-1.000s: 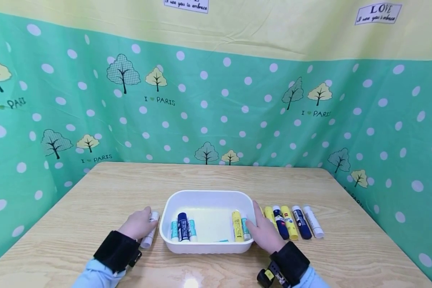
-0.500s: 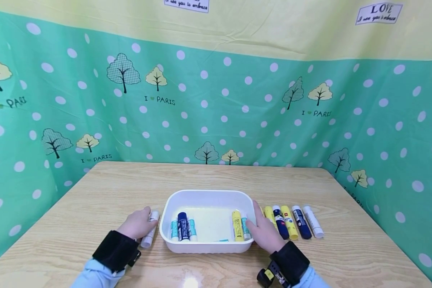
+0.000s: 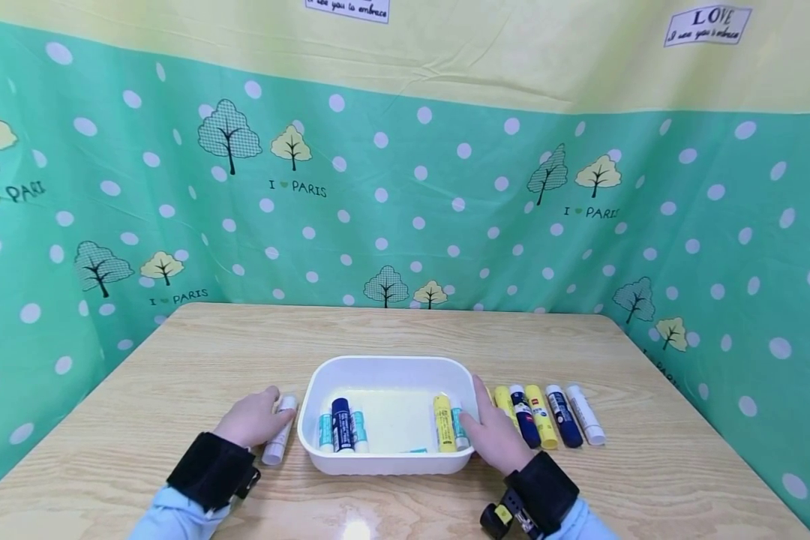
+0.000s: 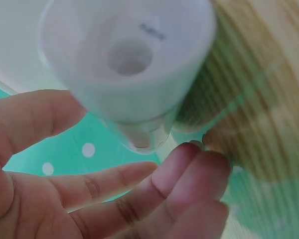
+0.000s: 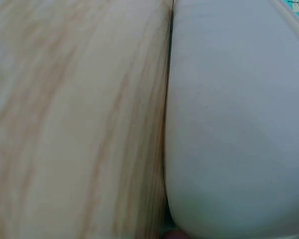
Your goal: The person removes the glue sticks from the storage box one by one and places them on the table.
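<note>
A white glue stick point(image 3: 280, 435) lies on the table left of the white plastic box point(image 3: 385, 466). Beside it is my left hand point(image 3: 248, 420), its thumb across the stick in the head view. The left wrist view shows the stick's hollow base point(image 4: 129, 50) up close, with the thumb at one side and loosely bent fingers point(image 4: 184, 179) below, apart from it. My right hand point(image 3: 496, 435) holds the box's right wall, thumb over the rim. Only a sliver of fingertip point(image 5: 177, 234) shows in the right wrist view, under the box's side point(image 5: 234, 119).
Inside the box, a navy glue stick point(image 3: 342, 425) stands among turquoise ones at left, a yellow one point(image 3: 445, 424) at right. Several yellow, navy and white glue sticks point(image 3: 565, 416) lie in a row right of the box. A printed curtain point(image 3: 418, 202) borders the wooden table point(image 3: 243, 352).
My left hand has shifted slightly left, off the white glue stick's side, while the stick stays on the table. My right hand and the box hold their places.
</note>
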Motion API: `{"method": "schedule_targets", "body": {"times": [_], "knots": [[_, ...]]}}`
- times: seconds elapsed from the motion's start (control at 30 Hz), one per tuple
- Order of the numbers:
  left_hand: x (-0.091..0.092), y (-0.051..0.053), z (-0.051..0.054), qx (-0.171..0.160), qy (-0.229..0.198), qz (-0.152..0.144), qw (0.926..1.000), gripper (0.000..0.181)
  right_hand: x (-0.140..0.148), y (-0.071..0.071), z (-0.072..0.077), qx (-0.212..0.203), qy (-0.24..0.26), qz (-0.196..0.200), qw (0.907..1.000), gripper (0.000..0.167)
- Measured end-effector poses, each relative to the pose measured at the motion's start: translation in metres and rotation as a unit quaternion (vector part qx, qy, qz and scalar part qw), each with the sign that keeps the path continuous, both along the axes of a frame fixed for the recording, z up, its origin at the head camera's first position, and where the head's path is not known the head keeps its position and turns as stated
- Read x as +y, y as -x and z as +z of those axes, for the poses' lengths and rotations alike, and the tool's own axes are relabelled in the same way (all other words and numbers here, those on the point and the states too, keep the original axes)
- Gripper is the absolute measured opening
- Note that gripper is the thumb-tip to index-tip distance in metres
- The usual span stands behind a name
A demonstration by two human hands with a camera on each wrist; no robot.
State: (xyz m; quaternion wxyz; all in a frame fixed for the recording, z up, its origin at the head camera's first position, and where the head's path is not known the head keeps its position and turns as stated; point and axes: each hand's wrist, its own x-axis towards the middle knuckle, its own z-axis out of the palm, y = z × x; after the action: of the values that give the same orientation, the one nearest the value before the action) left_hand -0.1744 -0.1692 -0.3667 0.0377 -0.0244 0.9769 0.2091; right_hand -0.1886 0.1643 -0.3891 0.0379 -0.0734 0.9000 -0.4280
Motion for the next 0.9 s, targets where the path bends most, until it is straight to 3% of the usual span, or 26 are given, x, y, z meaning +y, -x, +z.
{"method": "schedule_targets", "body": {"times": [0.23,0.37,0.5,0.6,0.7,0.77,0.9], "knots": [[-0.002,-0.003,0.008,0.046,0.038,0.008,0.9982,0.051,0.002,-0.002,0.001,-0.005,0.007,0.001,1.0,0.064],[0.002,-0.008,0.018,0.125,0.023,0.015,0.9917,0.043,0.001,-0.003,0.002,-0.007,0.004,0.001,1.0,0.064],[0.018,-0.016,0.032,0.233,-0.018,-0.007,0.9724,0.032,0.001,-0.003,0.003,-0.008,0.007,0.001,0.9999,0.064],[0.036,-0.023,0.044,0.313,-0.065,-0.036,0.947,0.026,0.0,-0.002,0.003,-0.006,0.01,0.007,0.9999,0.063],[0.058,-0.024,0.061,0.372,-0.104,-0.07,0.9197,0.024,0.0,-0.002,0.003,-0.007,0.012,0.006,0.9999,0.063],[0.076,-0.023,0.075,0.383,-0.13,-0.093,0.9099,0.025,0.0,-0.001,0.003,-0.005,0.011,0.005,0.9999,0.063],[0.112,-0.016,0.096,0.367,-0.164,-0.124,0.9072,0.023,0.0,-0.001,0.002,-0.004,0.008,0.009,0.9999,0.064]]}}
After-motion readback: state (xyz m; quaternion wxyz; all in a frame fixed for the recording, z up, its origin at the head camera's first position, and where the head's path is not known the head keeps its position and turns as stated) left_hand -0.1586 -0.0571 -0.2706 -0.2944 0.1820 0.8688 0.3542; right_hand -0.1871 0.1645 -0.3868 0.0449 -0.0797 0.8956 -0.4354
